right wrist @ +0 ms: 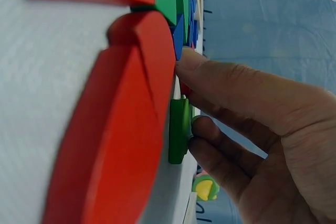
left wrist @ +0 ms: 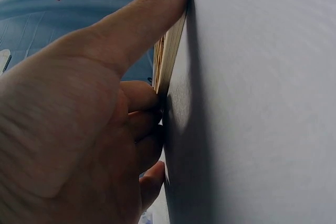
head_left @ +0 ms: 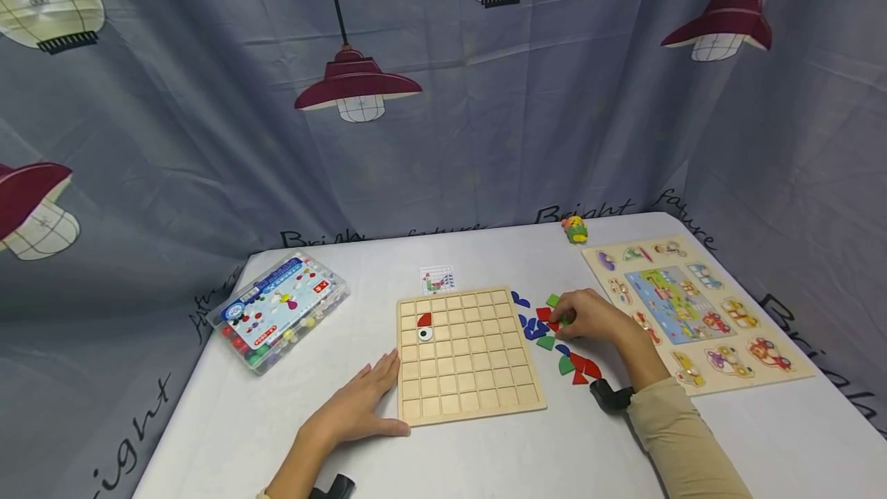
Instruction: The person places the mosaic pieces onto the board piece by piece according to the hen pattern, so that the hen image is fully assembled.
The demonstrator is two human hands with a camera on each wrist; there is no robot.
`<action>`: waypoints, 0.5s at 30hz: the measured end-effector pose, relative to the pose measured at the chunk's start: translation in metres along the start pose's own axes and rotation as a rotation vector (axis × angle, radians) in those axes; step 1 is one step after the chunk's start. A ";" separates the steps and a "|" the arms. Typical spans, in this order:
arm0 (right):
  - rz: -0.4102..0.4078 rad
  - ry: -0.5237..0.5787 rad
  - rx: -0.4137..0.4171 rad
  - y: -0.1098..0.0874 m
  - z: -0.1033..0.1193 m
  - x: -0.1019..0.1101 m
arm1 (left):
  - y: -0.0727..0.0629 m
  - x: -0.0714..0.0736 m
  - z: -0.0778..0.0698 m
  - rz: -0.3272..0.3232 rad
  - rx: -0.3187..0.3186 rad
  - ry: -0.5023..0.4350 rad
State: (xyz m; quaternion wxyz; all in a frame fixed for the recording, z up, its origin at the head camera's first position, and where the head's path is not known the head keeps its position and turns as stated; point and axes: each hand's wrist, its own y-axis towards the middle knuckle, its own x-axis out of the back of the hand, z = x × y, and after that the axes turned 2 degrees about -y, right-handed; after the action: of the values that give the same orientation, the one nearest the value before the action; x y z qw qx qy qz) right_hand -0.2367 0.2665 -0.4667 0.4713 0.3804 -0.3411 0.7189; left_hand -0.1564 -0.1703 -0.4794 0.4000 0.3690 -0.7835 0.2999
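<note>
A square wooden grid board [head_left: 471,356] lies on the white table. Near its upper left sit a red quarter-round piece [head_left: 425,319] and a white piece with a black dot [head_left: 426,334]. My left hand [head_left: 360,403] lies spread beside the board, thumb at its lower left corner and fingertips along its left edge. Over the loose pieces right of the board, my right hand [head_left: 589,316] reaches down with bent fingers. Its thumb and fingertips are close around a red piece [right wrist: 185,88], beside a green piece [right wrist: 179,129]; I cannot tell whether they pinch it.
Blue pieces [head_left: 533,329] and larger red pieces [head_left: 585,366] lie right of the board. A small picture card [head_left: 437,279] is behind it. Left stands a clear plastic case [head_left: 280,310]; right lies a wooden picture puzzle [head_left: 700,314], with a small toy figure [head_left: 574,229] behind.
</note>
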 end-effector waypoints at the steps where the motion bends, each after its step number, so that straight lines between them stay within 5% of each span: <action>1: -0.001 0.002 -0.005 0.000 0.000 0.000 | 0.000 0.000 0.000 0.000 0.000 -0.002; 15: -0.011 0.032 -0.050 -0.001 0.004 -0.001 | 0.000 -0.001 0.001 0.001 0.008 -0.001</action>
State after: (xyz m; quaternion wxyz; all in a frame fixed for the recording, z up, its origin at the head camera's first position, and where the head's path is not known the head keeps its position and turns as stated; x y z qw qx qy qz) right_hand -0.2349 0.2631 -0.4655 0.4901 0.3588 -0.3494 0.7134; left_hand -0.1567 -0.1703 -0.4808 0.3982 0.3705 -0.7825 0.3031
